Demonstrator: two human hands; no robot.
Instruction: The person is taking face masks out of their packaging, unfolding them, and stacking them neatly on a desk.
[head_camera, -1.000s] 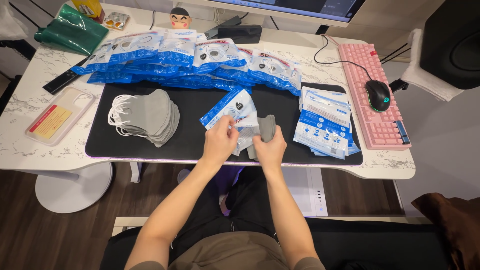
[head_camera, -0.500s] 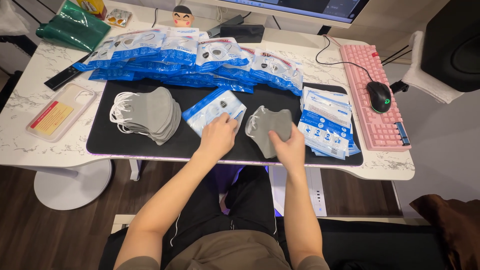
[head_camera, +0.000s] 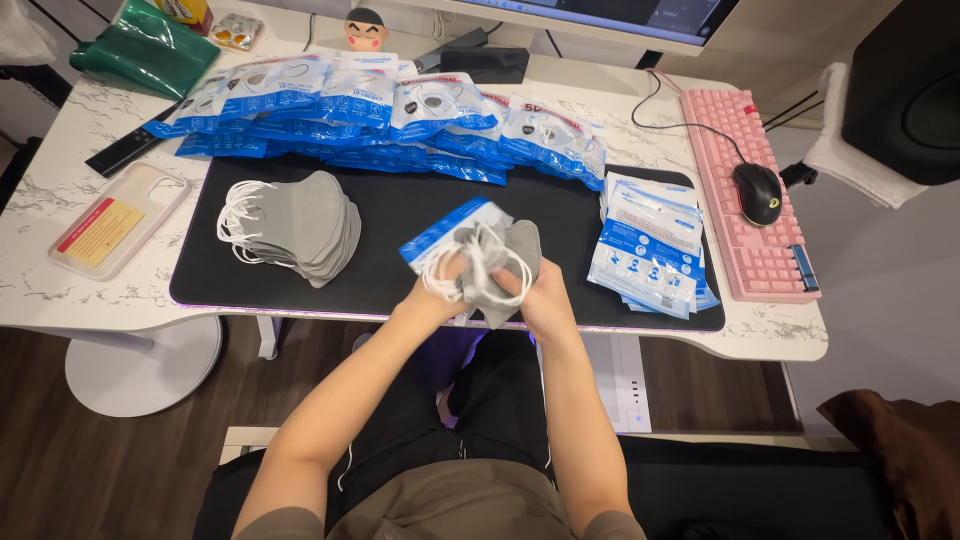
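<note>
Viewpoint: one head-worn camera, looking steeply down from above the seated person.
Facing: forward over the lap toward the desk; the monitor's lower edge cuts the top border.
Nearness: close; forearms fill the lower centre, both hands meeting at the desk mat's near edge.
Span: pink keyboard right, floor left.
Shared views: none.

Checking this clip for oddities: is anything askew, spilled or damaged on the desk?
Nothing is spilled or damaged. The mouse sits on the pink keyboard, which lies turned sideways at the desk's right end. Both hands hold a grey mask and its packet.
</note>
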